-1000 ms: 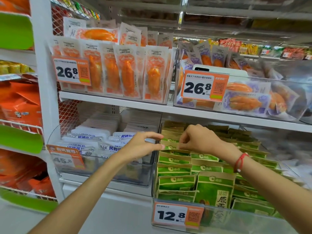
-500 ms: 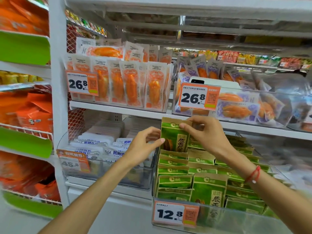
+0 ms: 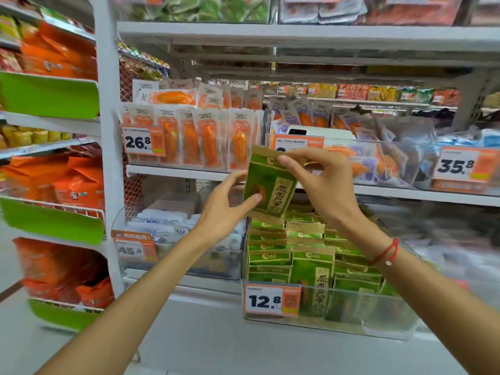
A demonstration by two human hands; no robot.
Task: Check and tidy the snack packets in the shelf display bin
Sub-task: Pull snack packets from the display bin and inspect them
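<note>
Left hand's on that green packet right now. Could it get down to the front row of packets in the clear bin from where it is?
Probably yes. The left hand is pinching the lifted green packet with the right hand, so it must let go first. The clear bin is open-topped, nothing covering the front row.

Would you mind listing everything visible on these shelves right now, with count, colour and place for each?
Held packet: one, green and tan, lifted above its bin, gripped by both hands.
Green packets: many, green and tan, standing in rows in the lower clear bin.
Clear bin: one, transparent, lower shelf, centre-right.
12.8 price tag: one, white and orange, on that bin's front.
Orange packets: many, white and orange, middle shelf, left bin.
26.8 price tag: one, on the orange packets' bin.
White packets: many, lower shelf, left bin.
35.8 price tag: one, middle shelf, far right.
Orange bags: several, left rack.
Left hand: holds the packet's lower edge.
Right hand: pinches the packet's top; red wrist string.
</note>
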